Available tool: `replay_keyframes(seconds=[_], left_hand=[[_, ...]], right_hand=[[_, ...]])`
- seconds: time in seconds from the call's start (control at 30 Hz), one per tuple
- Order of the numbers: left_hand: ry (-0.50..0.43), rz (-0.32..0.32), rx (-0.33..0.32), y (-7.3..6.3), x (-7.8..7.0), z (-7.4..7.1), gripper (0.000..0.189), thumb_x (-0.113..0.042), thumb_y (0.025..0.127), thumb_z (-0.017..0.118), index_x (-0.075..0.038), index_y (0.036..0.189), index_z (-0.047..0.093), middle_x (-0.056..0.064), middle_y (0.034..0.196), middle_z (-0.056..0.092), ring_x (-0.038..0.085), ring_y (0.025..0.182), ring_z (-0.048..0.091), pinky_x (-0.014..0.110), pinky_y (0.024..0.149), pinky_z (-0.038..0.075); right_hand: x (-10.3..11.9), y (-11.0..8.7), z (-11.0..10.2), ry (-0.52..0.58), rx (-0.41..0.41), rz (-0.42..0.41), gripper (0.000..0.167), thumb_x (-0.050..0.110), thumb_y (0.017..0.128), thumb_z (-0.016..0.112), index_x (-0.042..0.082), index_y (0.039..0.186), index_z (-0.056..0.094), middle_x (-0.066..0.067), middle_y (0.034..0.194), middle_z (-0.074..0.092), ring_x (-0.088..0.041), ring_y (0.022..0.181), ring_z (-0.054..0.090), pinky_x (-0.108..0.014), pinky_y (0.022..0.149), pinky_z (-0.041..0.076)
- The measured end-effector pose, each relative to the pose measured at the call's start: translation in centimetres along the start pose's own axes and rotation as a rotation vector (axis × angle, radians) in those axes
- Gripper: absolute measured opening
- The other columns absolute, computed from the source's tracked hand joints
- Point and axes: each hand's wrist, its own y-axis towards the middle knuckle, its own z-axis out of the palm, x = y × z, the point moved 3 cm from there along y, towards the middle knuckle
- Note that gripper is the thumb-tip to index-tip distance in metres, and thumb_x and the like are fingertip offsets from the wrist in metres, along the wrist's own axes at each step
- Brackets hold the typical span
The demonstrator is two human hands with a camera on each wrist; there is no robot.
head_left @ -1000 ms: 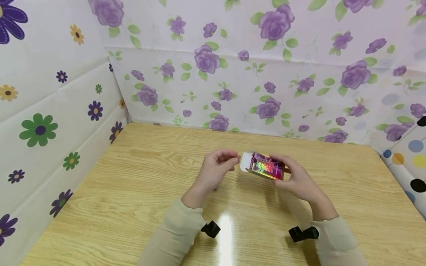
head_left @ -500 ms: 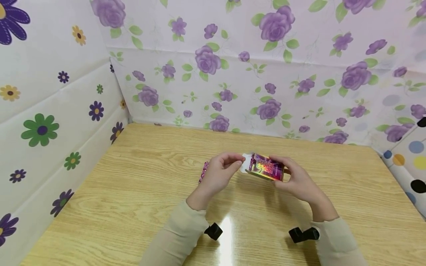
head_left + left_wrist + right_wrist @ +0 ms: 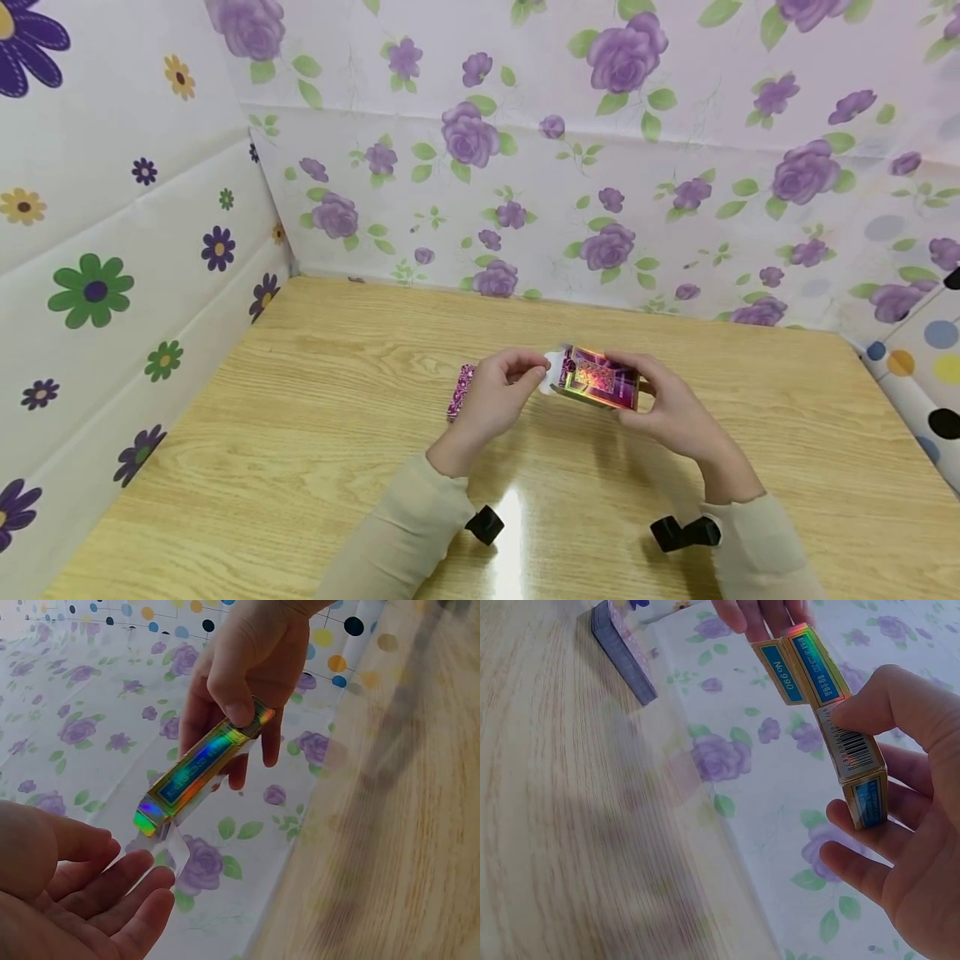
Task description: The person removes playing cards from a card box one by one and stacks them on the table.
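Note:
My right hand (image 3: 663, 400) grips a shiny purple and gold card box (image 3: 597, 379) by its right end, thumb on the near side. Its left end is open, with a white flap (image 3: 552, 372) sticking out. In the left wrist view, the box shows a rainbow foil side; a barcode shows in the right wrist view. My left hand (image 3: 495, 396) is at the flap, fingers loosely bent and fingertips right at its edge. Partly hidden behind that hand, a deck of cards (image 3: 460, 392) with pink patterned backs lies on the table.
The wood-grain table (image 3: 337, 400) runs back to a wall cloth (image 3: 420, 192) with purple roses. A flower-printed cloth (image 3: 112, 358) borders it on the left, and a dotted cloth (image 3: 911, 358) on the right. Black wrist cameras sit below both hands.
My left hand has moved slightly right, up to the box flap, uncovering the deck on the table behind it. The right hand and the box have stayed almost still.

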Motion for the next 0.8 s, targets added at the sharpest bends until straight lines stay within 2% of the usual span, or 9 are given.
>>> replay_keyframes(seconds=[0.4, 0.63, 0.8], left_hand=[[0.065, -0.054, -0.035, -0.25, 0.31, 0.51, 0.019, -0.018, 0.09, 0.065, -0.005, 0.103, 0.071, 0.006, 0.098, 0.07, 0.012, 0.086, 0.062, 0.023, 0.075, 0.053], [0.054, -0.07, 0.021, -0.29, 0.53, 0.69, 0.016, -0.011, 0.087, 0.066, -0.004, 0.102, 0.07, 0.01, 0.101, 0.07, 0.015, 0.087, 0.064, 0.023, 0.075, 0.054], [0.097, -0.103, 0.047, -0.25, 0.68, 0.88, 0.021, -0.014, 0.087, 0.067, -0.006, 0.106, 0.069, 0.008, 0.104, 0.07, 0.017, 0.093, 0.065, 0.023, 0.076, 0.055]], right_hand=[[0.27, 0.01, 0.21, 0.018, 0.002, 0.0, 0.068, -0.007, 0.078, 0.067, 0.01, 0.139, 0.044, -0.009, 0.136, 0.048, -0.008, 0.116, 0.045, -0.05, 0.096, 0.044], [0.02, 0.03, 0.29, 0.023, 0.001, -0.004, 0.067, -0.006, 0.078, 0.068, 0.009, 0.139, 0.044, -0.009, 0.134, 0.049, -0.008, 0.114, 0.046, -0.051, 0.095, 0.045], [-0.2, 0.03, 0.3, 0.013, -0.015, -0.026, 0.07, -0.007, 0.076, 0.07, 0.011, 0.138, 0.045, -0.009, 0.132, 0.051, -0.004, 0.111, 0.046, -0.048, 0.093, 0.048]])
